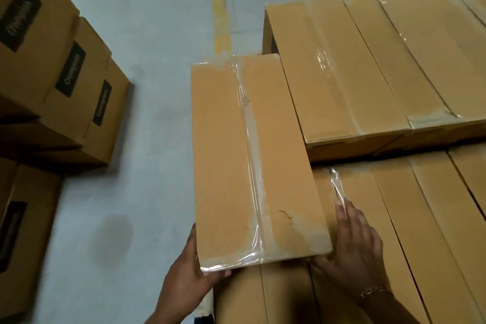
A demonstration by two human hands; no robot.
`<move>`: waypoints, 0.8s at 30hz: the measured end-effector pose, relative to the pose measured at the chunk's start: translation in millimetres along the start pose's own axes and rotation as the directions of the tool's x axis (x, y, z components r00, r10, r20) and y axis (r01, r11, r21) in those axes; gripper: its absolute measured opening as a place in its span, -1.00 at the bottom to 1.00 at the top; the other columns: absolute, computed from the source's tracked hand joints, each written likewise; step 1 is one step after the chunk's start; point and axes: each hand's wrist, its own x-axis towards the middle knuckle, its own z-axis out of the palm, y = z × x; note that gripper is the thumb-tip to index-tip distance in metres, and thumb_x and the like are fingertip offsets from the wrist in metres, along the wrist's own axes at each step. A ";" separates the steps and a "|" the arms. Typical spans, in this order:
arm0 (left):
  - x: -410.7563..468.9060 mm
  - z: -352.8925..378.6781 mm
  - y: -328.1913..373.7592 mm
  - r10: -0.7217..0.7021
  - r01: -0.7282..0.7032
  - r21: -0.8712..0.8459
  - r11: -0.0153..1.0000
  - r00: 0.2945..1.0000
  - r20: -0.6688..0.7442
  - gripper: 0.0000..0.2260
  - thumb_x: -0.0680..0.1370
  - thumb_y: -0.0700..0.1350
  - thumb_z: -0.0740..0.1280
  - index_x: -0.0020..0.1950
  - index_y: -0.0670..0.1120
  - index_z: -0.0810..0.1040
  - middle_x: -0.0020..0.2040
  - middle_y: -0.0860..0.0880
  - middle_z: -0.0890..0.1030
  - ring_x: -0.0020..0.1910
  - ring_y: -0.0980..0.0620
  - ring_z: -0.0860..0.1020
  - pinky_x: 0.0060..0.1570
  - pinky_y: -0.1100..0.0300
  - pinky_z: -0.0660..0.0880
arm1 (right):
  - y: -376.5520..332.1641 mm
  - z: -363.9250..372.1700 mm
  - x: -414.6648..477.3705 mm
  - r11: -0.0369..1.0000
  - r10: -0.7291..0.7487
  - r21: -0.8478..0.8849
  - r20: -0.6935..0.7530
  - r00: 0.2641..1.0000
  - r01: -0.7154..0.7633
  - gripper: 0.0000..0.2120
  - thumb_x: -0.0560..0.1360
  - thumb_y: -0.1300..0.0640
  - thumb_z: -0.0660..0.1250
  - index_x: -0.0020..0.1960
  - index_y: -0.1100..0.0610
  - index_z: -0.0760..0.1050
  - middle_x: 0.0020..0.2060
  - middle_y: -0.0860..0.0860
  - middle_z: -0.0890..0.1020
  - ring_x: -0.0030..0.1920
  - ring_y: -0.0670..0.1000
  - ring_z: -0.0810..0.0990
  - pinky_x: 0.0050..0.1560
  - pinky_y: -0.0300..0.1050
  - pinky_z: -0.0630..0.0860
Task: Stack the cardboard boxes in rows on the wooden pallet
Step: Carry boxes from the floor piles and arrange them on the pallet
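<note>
Grey floor (147, 34), blurred labels (71, 70) on boxes (44, 66)

Warehouse: stacked cartons (355, 73), yellow-lined concrete floor (157, 34).

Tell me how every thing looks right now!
Box: taped shut, lying flat, held at its near end.
Left hand: grips the box's near corner.
Right hand: fingers straight, beside the box.
Far row: taped shut, side by side.
Near row: side by side, partly under the box.
Left boxes: stacked, closed.
</note>
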 end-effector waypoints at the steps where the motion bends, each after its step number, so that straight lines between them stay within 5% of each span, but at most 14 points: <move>1: 12.3 -4.3 4.4 0.006 -0.006 -0.003 1.000 1.000 -0.002 0.00 0.25 0.24 0.59 0.48 0.52 0.02 0.19 0.46 0.55 0.11 0.31 0.59 0.08 0.17 0.55 | -4.5 -6.3 12.3 1.000 0.008 -0.019 -0.022 1.000 -0.008 0.23 0.14 -0.49 0.32 0.61 0.11 0.02 0.59 0.11 0.11 0.53 0.21 0.19 0.33 0.33 0.35; 10: 120.7 -39.8 32.5 0.049 -0.048 0.026 0.999 0.997 -0.064 0.00 0.26 0.21 0.61 0.52 0.43 0.05 0.16 0.42 0.57 0.13 0.13 0.60 0.01 0.16 0.51 | -37.1 -47.4 129.8 0.980 -0.009 -0.199 -0.095 0.995 -0.010 0.31 0.17 -0.53 0.39 0.63 0.09 -0.14 0.62 0.06 -0.12 0.60 0.14 -0.10 0.51 0.23 0.08; 24: 191.1 -66.9 52.1 0.043 -0.039 0.052 0.998 0.995 -0.093 -0.03 0.33 0.08 0.65 0.57 0.27 0.11 0.27 0.16 0.59 0.21 -0.02 0.59 0.14 0.05 0.52 | -44.8 -74.1 198.4 0.976 -0.087 -0.203 -0.028 0.996 0.080 0.16 0.31 -0.56 0.23 0.63 0.03 -0.16 0.62 -0.07 -0.17 0.61 0.03 -0.19 0.55 0.13 -0.01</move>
